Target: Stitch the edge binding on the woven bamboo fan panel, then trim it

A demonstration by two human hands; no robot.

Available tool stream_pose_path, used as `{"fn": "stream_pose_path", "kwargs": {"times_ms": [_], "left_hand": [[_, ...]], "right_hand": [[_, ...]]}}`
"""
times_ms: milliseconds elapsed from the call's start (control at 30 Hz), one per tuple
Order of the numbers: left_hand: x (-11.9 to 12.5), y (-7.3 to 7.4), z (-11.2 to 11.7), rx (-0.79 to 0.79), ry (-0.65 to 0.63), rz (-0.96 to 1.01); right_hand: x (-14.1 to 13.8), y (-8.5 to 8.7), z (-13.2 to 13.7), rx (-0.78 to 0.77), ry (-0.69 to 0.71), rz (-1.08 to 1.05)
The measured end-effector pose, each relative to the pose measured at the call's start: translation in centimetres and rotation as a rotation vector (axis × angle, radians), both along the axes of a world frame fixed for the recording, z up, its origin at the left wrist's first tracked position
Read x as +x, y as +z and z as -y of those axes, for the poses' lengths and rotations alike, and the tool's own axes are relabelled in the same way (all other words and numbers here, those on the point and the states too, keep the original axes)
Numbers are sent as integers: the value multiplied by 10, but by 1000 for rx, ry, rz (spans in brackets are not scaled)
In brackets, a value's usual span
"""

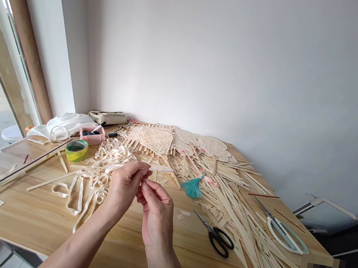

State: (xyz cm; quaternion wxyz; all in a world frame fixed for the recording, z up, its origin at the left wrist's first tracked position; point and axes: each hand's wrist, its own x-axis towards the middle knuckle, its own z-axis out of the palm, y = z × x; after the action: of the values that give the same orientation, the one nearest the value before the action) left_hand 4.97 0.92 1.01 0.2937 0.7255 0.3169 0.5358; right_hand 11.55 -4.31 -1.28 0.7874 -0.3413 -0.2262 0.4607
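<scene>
My left hand (125, 185) and my right hand (157, 211) meet above the middle of the wooden table, fingertips pinched close together. A pale, flat strip (162, 168) sticks out to the right from behind the left fingers, which grip it. Whatever the right thumb and fingers pinch is hidden where the two hands touch. Just left of the hands lies a tangled heap of cream fabric tape (116, 153), its loops hanging toward the front. Black-handled scissors (216, 237) rest on the table to the right of my right hand.
Woven fans (157, 141) and a teal tassel (193, 185) lie behind the hands. Long bamboo strips (252, 230) cover the right side, with white-handled scissors (287, 236) on them. At left are a tape roll (76, 151), a pink basket (92, 137) and a dark thin rod (16, 170).
</scene>
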Motion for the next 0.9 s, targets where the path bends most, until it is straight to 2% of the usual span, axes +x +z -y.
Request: {"fn": "stream_pose_path", "kwargs": {"times_ms": [400, 767, 900], "left_hand": [[-4, -4, -1, 58, -22, -18], [-4, -4, 1, 165, 22, -134], [-2, -7, 3, 228, -8, -143]], "right_hand": [[-1, 1, 3, 7, 29, -9], [13, 5, 7, -28, 51, 19], [19, 8, 6, 4, 55, 62]]}}
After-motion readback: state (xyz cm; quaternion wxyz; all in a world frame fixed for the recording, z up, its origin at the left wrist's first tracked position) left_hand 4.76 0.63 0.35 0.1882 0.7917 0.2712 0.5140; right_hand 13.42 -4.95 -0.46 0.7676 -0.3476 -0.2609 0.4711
